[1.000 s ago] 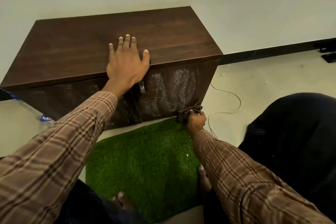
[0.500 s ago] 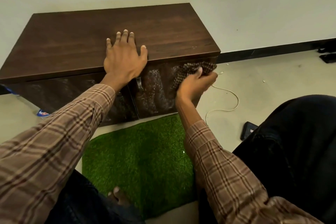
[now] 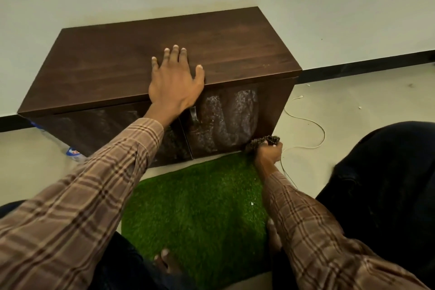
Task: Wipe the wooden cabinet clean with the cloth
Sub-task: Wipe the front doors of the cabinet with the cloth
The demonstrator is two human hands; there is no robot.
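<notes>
A low dark wooden cabinet (image 3: 113, 70) stands against the wall, with two glossy front doors and a small handle (image 3: 193, 114) between them. My left hand (image 3: 175, 85) lies flat on the front edge of its top, fingers spread. My right hand (image 3: 268, 154) grips a dark checked cloth (image 3: 264, 141), bunched against the bottom right corner of the right door. Smeared wipe streaks show on that door (image 3: 226, 120).
A green artificial-grass mat (image 3: 197, 200) lies on the floor in front of the cabinet, with my bare toes at its near edge. A thin white cord (image 3: 315, 129) loops on the floor to the right. My dark-trousered knee (image 3: 388, 172) fills the right side. A plastic bottle (image 3: 73, 152) lies at the cabinet's left.
My right hand has swept the cloth down the right door from its top right corner to the bottom right corner. My left hand has stayed on the cabinet top.
</notes>
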